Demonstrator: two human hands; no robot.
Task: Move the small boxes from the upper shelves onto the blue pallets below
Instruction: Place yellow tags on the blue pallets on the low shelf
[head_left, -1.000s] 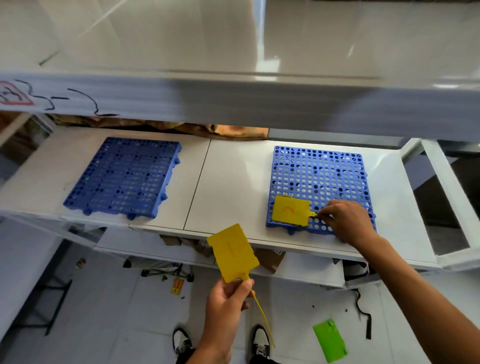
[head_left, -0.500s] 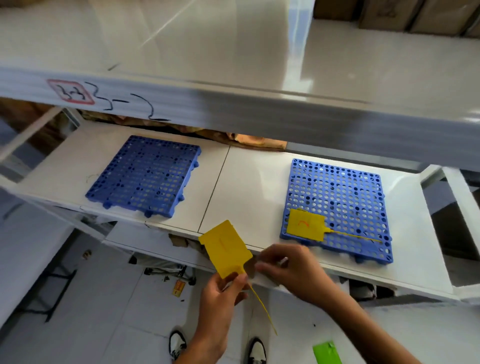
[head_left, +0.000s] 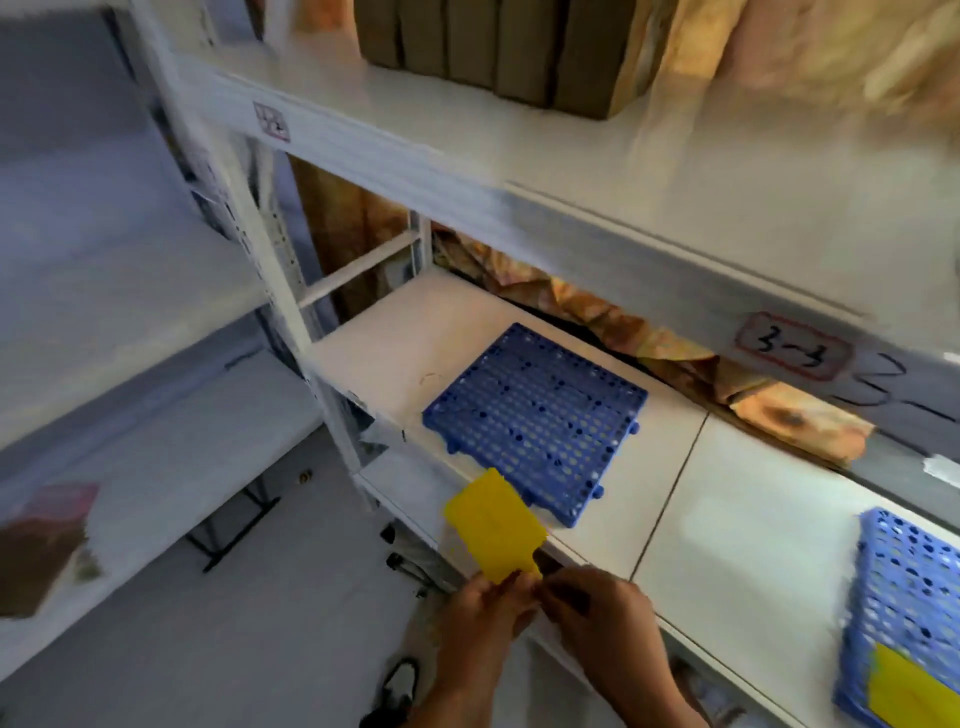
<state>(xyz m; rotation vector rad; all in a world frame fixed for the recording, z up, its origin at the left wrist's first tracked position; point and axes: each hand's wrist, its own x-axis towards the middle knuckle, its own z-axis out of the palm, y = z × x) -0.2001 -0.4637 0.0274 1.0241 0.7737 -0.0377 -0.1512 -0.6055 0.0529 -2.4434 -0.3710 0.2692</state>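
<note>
White shelf (head_left: 737, 525); yellow tag (head_left: 493, 525) pinched above both hands' fingers (head_left: 511, 584).

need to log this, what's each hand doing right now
Left hand: shut on the yellow tag.
Right hand: fingers pinched at the tag's stem, its grip too blurred to tell.

Handwritten "3-3" in a red-bordered label (head_left: 793, 346) on the shelf beam (head_left: 597, 244) — other label blurred.

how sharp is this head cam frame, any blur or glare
Head view: strong motion blur, worst at the boxes up top and the left edge; the blue pallet and yellow tag read fairly clearly; wide-angle bend in the shelf edges; soft daylight, no harsh glare.
</note>
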